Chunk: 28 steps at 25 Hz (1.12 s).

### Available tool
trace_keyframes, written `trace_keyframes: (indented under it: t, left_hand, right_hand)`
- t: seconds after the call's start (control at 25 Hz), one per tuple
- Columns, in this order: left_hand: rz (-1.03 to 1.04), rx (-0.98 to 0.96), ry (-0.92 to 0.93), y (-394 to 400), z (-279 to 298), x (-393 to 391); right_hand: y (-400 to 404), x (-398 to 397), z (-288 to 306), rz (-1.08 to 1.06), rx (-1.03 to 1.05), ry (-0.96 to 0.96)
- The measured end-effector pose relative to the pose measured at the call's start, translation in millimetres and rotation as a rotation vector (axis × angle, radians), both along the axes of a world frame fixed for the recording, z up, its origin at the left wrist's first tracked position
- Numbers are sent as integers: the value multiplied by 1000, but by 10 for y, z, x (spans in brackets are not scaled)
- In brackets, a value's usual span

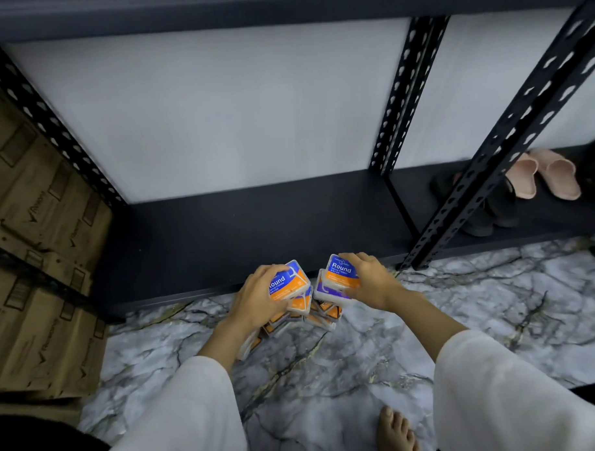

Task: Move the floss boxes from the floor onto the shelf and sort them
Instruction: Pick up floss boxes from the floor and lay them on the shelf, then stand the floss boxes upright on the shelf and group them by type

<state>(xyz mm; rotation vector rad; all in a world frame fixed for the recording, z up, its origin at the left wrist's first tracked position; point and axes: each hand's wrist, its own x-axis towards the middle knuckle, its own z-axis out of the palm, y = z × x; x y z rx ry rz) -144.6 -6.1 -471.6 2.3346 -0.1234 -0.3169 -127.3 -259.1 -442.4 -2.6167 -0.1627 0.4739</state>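
At lower centre, the left hand [258, 299] grips one blue-and-orange floss box [288, 281], and the right hand [370, 278] curls round two stacked boxes [338, 281]. A blurred pile [318, 317] beneath on the marble floor [361, 358] cannot be counted; the dark shelf [255, 226] lies just behind, two pink slippers [544, 174] at right

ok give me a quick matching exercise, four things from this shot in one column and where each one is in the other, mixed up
Things:
1. pink slippers
2. cardboard cartons
3. box marked Round
4. bare foot

Places:
A. stacked at the left of the shelf unit
B. on the marble floor, bottom of the view
C. on the bottom shelf board, right bay
D. gripped in the right hand

Pairs: 1-C, 2-A, 3-D, 4-B
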Motion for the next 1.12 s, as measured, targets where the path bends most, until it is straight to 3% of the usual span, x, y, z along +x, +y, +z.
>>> trace_keyframes:
  t: [0.28,0.68,1.12]
  left_hand:
    - [-31,18,-140,22,804,-126]
    - [-106,49,-475,49,2388,-291]
    - [2,89,-768,311,3946,-4]
  right_hand:
    - [-103,-226,853,10,13,-117]
    - [-141,-537,2323,78,100,-446]
    - [181,-51,3782,107,158,-788]
